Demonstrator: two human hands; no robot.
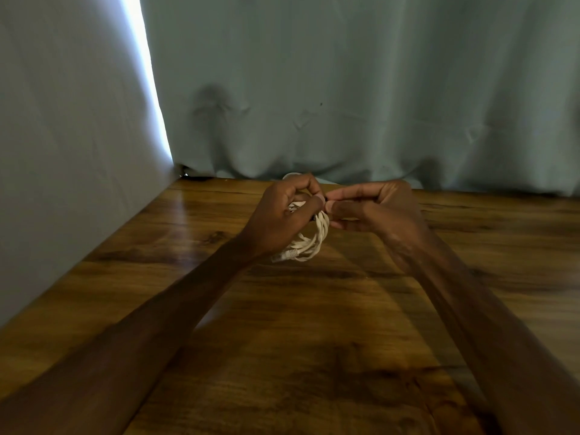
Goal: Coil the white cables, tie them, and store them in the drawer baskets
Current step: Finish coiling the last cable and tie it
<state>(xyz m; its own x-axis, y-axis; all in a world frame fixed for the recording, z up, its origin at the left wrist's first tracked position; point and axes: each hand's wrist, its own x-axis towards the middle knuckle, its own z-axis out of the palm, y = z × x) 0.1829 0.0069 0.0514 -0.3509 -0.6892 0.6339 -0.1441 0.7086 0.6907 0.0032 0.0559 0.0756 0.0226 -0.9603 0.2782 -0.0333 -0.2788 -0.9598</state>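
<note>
A coiled white cable (314, 240) hangs above the wooden table (314, 324), its clear plug end sticking out at the lower left of the coil. My left hand (282, 215) grips the coil, fingers curled round its upper part. My right hand (376, 208) meets it from the right, and its thumb and fingers pinch something small and dark at the top of the coil, between both hands' fingertips. What that dark piece is stays unclear. Part of the coil is hidden behind my left fingers.
A pale green curtain (345, 89) hangs along the table's far edge, with a bright gap (147, 83) at the left. A pale cloth-covered wall (62, 152) borders the table on the left. No drawer or basket is in view.
</note>
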